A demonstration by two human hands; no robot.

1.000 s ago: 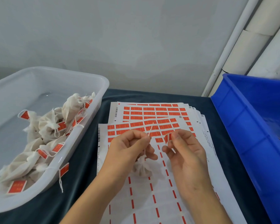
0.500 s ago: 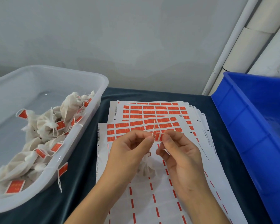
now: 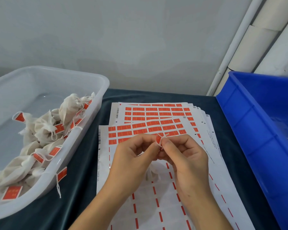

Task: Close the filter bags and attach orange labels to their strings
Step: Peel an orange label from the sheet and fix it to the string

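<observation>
Orange label [image 3: 158, 139] between both hands' fingertips

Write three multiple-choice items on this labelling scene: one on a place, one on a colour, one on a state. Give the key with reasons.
1. Where do the finished, labelled filter bags lie?
A. in the translucent white tub at the left
B. on the label sheets
C. on the pipes

2. What colour is the bin at the right?
A. green
B. blue
C. grey

3. What is the state of the orange label between the fingertips?
A. flat on its sheet
B. stuck to the tub's rim
C. off the sheet, pinched with a string by both hands

Key: 1 A, the tagged bags are heaped in the tub. 2 B, its wall is plain blue. 3 C, the left hand and the right hand meet on it above the label sheets.
</observation>
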